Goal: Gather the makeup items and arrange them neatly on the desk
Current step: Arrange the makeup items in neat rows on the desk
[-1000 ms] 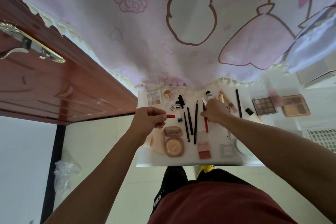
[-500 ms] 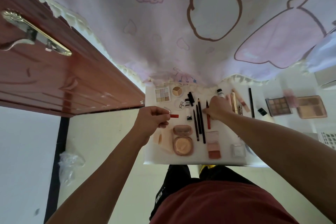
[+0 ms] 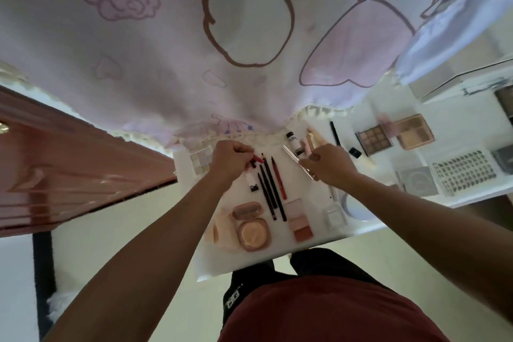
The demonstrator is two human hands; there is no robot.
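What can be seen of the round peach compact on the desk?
The compact lies open and flat on the white desk: a round pan of peach powder in a glossy pinkish case, plastic by its look, its lid folded back away from the person. A pale sponge lies against its left side.

3 dark pencils [image 3: 270, 193], 1 red pencil [image 3: 279, 179]: parallel | peach compact [image 3: 254, 234]: open | red tube [image 3: 256, 159], maybe lipstick: at pencil tips

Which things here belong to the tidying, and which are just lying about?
Belongs: left hand pinching small red tube; right hand holding silver stick; black pencils; powder compact; blush palette; brown eyeshadow palette.
Lying about: wooden door; pink cloth; white basket.
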